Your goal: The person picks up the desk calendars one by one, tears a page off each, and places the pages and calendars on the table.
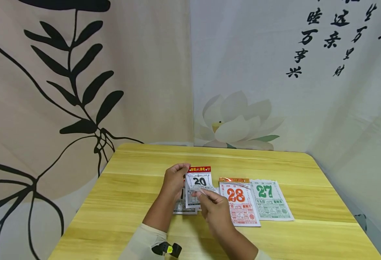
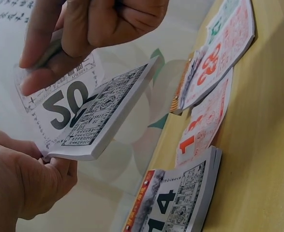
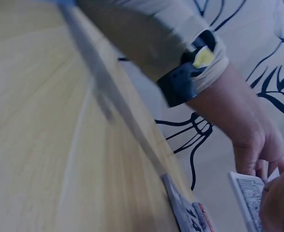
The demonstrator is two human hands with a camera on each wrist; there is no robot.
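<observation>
My left hand (image 1: 174, 180) holds a small tear-off calendar (image 1: 199, 181) by its upper left corner, raised above the table. The calendar has a red header strip and a large black 20. At its lower part, my right hand (image 1: 214, 207) pinches the top page between thumb and finger. In the left wrist view that page (image 2: 59, 104) lifts away from the thick pad (image 2: 120, 116) beneath. A second calendar showing 14 (image 2: 178, 203) lies on the table below, partly hidden in the head view. The right wrist view shows only the held pad's edge (image 3: 246, 193).
Right of my hands lies a calendar with a red 28 (image 1: 240, 204), touching a page with a green 27 (image 1: 271, 200). A page with red 13 (image 2: 202, 125) rests beside the 14 calendar. The wooden table (image 1: 320, 224) meets printed curtains (image 1: 151, 72) behind.
</observation>
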